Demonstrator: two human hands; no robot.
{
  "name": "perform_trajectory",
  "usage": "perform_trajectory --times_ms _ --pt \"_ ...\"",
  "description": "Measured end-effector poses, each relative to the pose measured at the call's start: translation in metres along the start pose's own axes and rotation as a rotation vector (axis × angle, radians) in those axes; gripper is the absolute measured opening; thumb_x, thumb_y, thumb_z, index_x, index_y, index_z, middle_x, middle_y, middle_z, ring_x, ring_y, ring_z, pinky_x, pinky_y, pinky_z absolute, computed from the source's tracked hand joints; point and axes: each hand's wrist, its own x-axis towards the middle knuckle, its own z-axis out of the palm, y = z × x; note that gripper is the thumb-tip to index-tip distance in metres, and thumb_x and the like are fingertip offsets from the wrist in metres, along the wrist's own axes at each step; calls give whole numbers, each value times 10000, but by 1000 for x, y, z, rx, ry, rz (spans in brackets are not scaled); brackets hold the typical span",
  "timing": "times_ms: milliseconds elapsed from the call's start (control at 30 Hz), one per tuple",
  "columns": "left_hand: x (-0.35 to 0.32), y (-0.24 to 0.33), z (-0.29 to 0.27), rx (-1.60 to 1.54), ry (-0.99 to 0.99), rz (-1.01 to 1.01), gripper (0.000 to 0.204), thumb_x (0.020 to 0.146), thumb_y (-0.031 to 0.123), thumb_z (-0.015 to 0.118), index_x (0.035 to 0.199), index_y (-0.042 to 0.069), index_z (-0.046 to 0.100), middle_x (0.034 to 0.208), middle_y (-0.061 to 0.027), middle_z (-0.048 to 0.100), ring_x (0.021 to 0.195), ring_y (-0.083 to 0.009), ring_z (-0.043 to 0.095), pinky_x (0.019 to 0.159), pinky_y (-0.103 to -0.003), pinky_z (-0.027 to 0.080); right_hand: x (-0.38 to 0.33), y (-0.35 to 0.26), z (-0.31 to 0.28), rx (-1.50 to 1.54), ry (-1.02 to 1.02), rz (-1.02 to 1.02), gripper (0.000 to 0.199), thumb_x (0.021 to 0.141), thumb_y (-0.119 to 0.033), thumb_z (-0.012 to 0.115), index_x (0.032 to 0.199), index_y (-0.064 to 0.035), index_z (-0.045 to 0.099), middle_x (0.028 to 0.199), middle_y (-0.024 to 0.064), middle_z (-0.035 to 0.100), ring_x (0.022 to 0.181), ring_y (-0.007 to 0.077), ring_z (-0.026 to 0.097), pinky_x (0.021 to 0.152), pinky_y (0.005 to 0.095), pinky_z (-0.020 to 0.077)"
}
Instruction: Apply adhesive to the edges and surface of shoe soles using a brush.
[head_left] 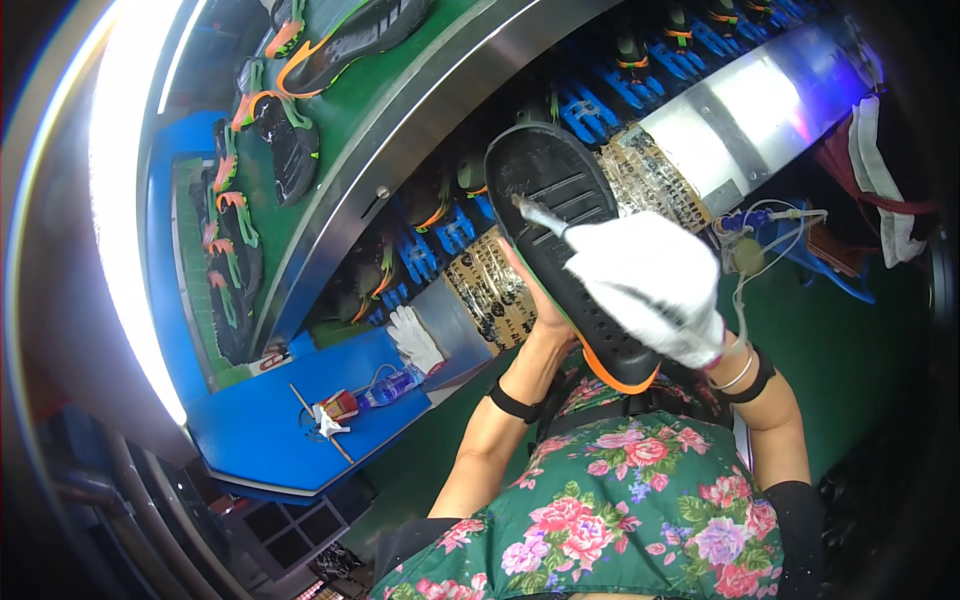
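**Brushing the sole, held up in both hands**

The left hand (535,300), bare, grips a black shoe sole (565,235) from underneath, tilting its ribbed face up toward the camera; an orange edge shows at the sole's near end, close to the person's chest. The right hand (650,285), in a white glove, is clenched round a small brush (535,213) whose tip touches the sole near its middle. By the look of it, the step in hand is coating or cleaning the sole's face (which of the two cannot be told). The next move would call for steady strokes toward the far tip, with the left hand keeping the sole from twisting. Beyond the hands runs a steel rail (440,110), and past it a green belt (400,75) carrying more soles. Well to the left of the left hand lies a spare glove (415,338) beside a blue shelf (260,420).
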Motion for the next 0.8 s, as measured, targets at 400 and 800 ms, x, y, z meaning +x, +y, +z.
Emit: perform_trajectory --times_ms 400,800 --pt "10 9 4 11 133 14 1034 947 889 294 1652 133 277 1635 -88 390 1467 -298 429 1233 -473 348 -11 -5 12 86 -50 54 286 828 -32 756 1108 -67 803 1136 137 787 1018 302 753 871 394 590" --pt "22 30 27 -204 -247 -172 1252 772 1045 255 1403 0 532 1169 -243 671 988 -355 688 896 -493 585 -17 -4 5 112 -117 69 222 860 -60 761 1078 -56 802 1110 127 789 980 282 754 870 392 597"
